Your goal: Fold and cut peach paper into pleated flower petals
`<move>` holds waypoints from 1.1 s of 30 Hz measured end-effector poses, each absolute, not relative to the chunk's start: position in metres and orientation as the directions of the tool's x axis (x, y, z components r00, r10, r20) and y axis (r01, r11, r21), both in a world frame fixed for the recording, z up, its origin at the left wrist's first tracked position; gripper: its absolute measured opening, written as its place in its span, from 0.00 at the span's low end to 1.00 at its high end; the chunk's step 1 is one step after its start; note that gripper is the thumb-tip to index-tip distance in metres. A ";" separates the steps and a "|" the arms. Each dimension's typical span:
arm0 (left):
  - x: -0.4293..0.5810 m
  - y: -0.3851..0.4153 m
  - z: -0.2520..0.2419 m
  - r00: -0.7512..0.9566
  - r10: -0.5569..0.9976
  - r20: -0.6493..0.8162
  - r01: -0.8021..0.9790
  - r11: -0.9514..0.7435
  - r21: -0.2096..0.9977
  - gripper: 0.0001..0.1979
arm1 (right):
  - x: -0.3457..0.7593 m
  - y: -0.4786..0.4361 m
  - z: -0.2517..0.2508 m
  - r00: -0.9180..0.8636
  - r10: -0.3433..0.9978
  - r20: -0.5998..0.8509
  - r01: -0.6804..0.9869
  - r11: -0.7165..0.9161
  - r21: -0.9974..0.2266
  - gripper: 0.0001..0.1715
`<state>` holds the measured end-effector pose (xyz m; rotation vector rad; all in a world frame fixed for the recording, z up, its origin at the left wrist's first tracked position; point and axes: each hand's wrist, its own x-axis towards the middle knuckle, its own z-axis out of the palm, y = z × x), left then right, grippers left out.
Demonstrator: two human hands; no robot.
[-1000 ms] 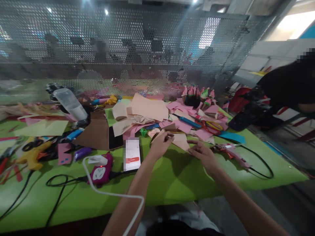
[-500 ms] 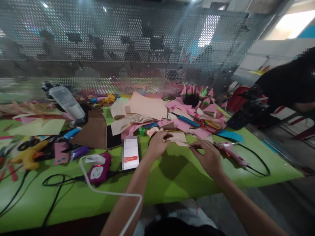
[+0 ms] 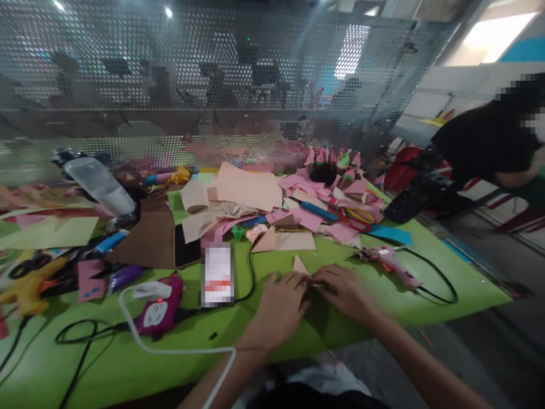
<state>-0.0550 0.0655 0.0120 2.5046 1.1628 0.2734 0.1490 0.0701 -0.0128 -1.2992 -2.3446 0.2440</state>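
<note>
"Peach paper (image 3: 300, 266): which way does it point?"
"Away from the left hand (image 3: 281, 304) and right hand (image 3: 347, 289), slightly leftward; its visible long axis runs back to their fingers."
"And those fingers?"
"They cover its near end; whether they're clamped on it, I can't tell."

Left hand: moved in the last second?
Yes, nearer the camera. The left hand was level with the phone's top end; now it is level with its lower half.
</note>
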 end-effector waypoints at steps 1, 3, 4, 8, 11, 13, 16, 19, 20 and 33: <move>-0.057 0.061 0.004 0.629 0.777 0.024 0.708 -0.584 0.397 0.21 | 0.151 0.069 -0.010 -0.469 0.840 0.274 0.756 0.542 -0.368 0.08; -0.061 0.055 -0.009 0.607 0.795 0.019 0.731 -0.568 0.378 0.23 | 0.158 0.071 -0.003 -0.472 0.841 0.266 0.758 0.540 -0.365 0.07; -0.062 0.053 -0.013 0.598 0.802 0.013 0.742 -0.559 0.370 0.25 | 0.163 0.074 0.002 -0.463 0.841 0.280 0.764 0.539 -0.355 0.08; -0.061 0.050 -0.020 0.590 0.807 0.001 0.758 -0.554 0.345 0.28 | 0.177 0.111 0.020 -0.412 0.843 0.346 0.813 0.511 -0.279 0.13; -0.061 0.049 -0.017 0.580 0.814 0.024 0.766 -0.555 0.324 0.26 | 0.171 0.152 0.029 -0.433 0.863 0.261 0.854 0.485 -0.186 0.15; -0.062 0.048 -0.016 0.575 0.817 0.046 0.767 -0.558 0.316 0.25 | 0.161 0.175 0.030 -0.418 0.899 0.133 0.901 0.429 -0.068 0.17; -0.064 0.047 -0.018 0.574 0.815 0.073 0.760 -0.564 0.321 0.25 | 0.146 0.193 0.028 -0.413 0.908 0.067 0.910 0.414 0.012 0.18; -0.065 0.047 -0.020 0.571 0.816 0.092 0.760 -0.567 0.318 0.24 | 0.138 0.198 0.025 -0.410 0.911 0.043 0.911 0.407 0.061 0.16; -0.065 0.047 -0.019 0.565 0.819 0.100 0.761 -0.565 0.319 0.24 | 0.138 0.199 0.025 -0.406 0.913 0.034 0.912 0.403 0.076 0.15; -0.047 0.079 -0.018 0.668 0.699 0.253 0.714 -0.698 0.044 0.05 | 0.140 0.202 0.027 -0.451 0.893 0.000 0.879 0.444 0.175 0.11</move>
